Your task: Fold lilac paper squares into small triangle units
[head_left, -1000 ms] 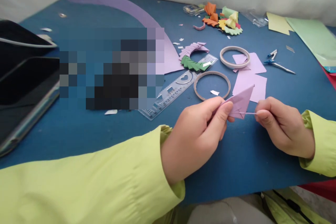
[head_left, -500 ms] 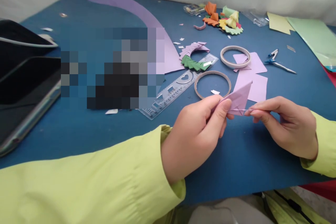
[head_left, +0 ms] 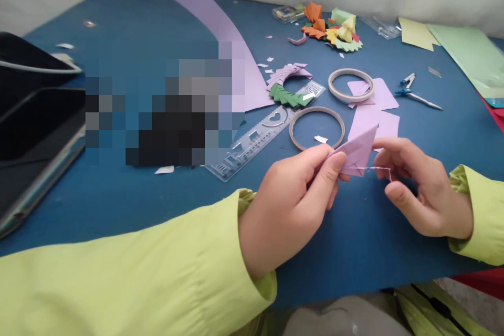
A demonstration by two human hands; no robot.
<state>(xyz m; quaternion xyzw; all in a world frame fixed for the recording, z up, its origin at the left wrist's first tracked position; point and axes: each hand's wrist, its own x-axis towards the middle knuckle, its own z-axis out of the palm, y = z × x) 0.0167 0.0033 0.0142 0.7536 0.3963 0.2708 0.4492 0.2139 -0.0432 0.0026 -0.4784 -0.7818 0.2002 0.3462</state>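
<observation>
My left hand (head_left: 299,199) pinches a folded piece of purple paper (head_left: 360,149) between thumb and fingers, its pointed tip upward to the right. From the paper's lower edge a thin pale strip (head_left: 380,168) stretches right and bends down close to my right thumb. My right hand (head_left: 421,189) is open, thumb and fingers apart around the strip's loose end. Whether the strip clings to a finger I cannot tell. Beyond the hands lie flat purple paper pieces (head_left: 386,122) and two rolls of narrow tape, one nearer (head_left: 291,128) and one farther (head_left: 331,86).
A clear stencil ruler (head_left: 252,142) lies left of my hands, near a purple and green folded-paper ring (head_left: 289,95). Blue-and-white compasses (head_left: 421,98) lie to the right. Colourful folded paper (head_left: 338,31) sits at the back. A dark device (head_left: 39,142) is at left.
My right thumb and fingers have parted from their pinch on the strip, which now sticks out with a bent end. The long purple sheet at the back has lifted at its far end.
</observation>
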